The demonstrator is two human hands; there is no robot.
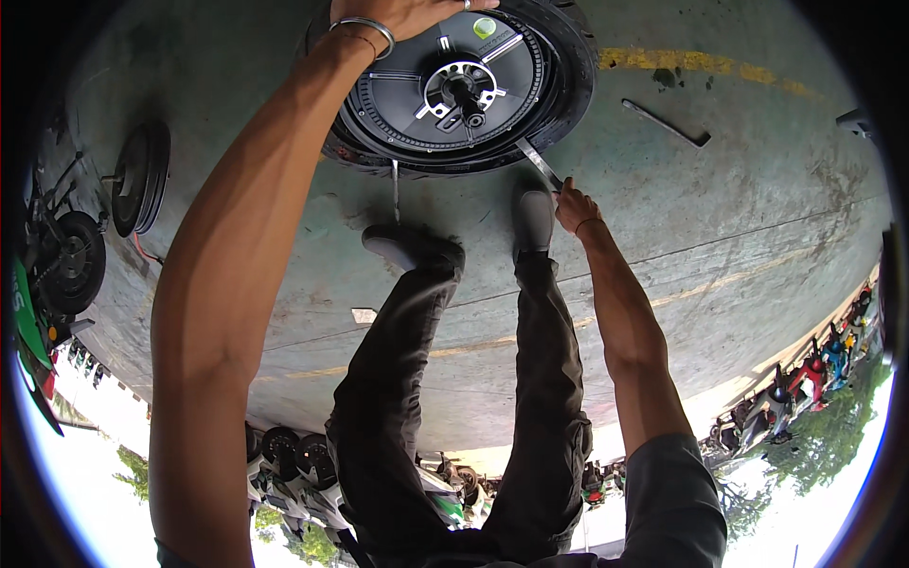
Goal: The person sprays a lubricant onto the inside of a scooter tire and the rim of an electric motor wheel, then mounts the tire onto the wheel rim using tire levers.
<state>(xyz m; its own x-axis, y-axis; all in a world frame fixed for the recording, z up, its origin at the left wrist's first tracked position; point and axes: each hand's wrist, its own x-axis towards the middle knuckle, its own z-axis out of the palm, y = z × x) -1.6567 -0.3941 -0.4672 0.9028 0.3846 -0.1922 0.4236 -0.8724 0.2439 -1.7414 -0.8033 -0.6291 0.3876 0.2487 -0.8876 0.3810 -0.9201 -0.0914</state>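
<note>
A wheel with a black tyre (579,90) and a dark hub (396,99) lies on the floor in front of my feet. A thick axle (466,102) stands out of its middle. My left hand (417,13) reaches over the far side of the wheel, its visible fingers stretched out; the frame's top edge cuts it off. My right hand (576,206) is closed round a metal tyre lever (540,163), whose tip is at the near right edge of the tyre. A second tyre lever (396,194) sticks out from the tyre's near left edge, untouched.
A long bar tool with a bent end (668,124) lies on the floor to the right. Another wheel (142,180) stands at the left, near a parked two-wheeler (71,260). My shoes (417,248) are close to the tyre. A small pale piece (364,315) lies beside my left leg.
</note>
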